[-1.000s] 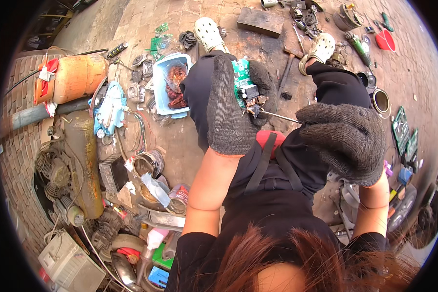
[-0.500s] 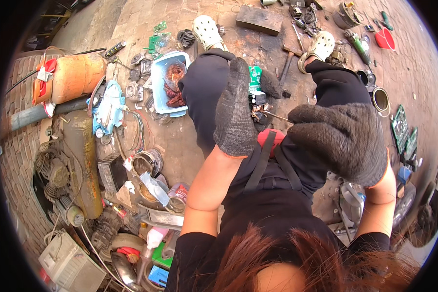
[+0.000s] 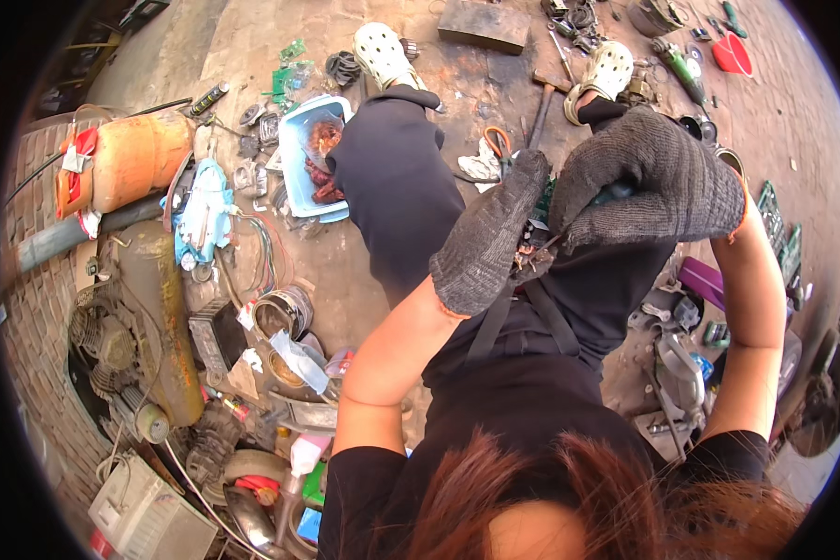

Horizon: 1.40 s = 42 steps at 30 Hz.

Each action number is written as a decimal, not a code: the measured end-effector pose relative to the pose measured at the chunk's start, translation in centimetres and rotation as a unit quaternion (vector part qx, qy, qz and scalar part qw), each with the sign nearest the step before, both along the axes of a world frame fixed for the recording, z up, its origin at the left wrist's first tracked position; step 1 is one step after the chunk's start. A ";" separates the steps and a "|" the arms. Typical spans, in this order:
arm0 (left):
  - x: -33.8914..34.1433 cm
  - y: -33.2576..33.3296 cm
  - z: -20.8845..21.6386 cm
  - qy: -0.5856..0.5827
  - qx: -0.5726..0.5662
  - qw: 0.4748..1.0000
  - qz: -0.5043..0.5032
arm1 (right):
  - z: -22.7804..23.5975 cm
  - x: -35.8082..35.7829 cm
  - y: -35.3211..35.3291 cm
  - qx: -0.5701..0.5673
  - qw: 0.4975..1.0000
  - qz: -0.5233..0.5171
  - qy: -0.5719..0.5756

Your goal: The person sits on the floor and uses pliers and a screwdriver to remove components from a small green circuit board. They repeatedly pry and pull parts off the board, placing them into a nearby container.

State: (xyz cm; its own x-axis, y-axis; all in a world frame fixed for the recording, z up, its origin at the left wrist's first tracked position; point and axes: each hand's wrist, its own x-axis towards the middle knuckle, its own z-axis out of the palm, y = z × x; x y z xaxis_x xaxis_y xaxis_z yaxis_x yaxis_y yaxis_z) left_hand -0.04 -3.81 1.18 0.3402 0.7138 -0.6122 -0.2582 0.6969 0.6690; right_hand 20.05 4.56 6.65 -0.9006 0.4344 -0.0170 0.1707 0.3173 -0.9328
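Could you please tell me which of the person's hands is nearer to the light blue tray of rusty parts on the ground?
The left hand: it is closer to the light blue tray, which lies off to its left. The right hand is farther right, beyond the left hand.

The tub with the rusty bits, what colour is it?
Light blue tub, clearest in the head view.

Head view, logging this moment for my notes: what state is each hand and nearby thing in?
Left hand: gloved, gripping a green circuit board.
Right hand: gloved, closed over the board's top; any tool inside is hidden.
Blue tray: open, holding reddish-brown parts.
Orange-handled scissors: lying on the ground.
Orange tank: lying on its side.
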 end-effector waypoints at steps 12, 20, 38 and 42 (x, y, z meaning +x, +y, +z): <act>1.3 1.6 0.2 -0.278 -0.080 0.921 0.260 | 0.6 2.9 -3.0 0.091 0.975 -0.199 0.048; 1.3 1.4 -0.9 -0.263 -0.026 0.934 0.241 | -2.9 -0.3 -7.1 -0.116 0.903 -0.407 0.078; 1.5 -0.6 -4.2 -0.163 0.164 0.904 0.360 | -4.4 -5.8 -10.0 -0.053 0.850 -0.522 0.050; 1.3 -1.4 -5.2 -0.246 0.134 0.885 0.371 | -4.2 -5.3 -10.3 0.033 0.862 -0.503 0.060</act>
State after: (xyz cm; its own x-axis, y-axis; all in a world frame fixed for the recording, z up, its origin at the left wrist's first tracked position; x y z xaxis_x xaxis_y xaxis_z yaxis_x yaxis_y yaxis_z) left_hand 1.25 -5.23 -4.01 -0.1061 0.9497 -0.2946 -0.8844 0.0453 0.4645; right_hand 14.73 -5.78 2.45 -0.0611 0.9927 0.1038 0.2937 0.1173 -0.9487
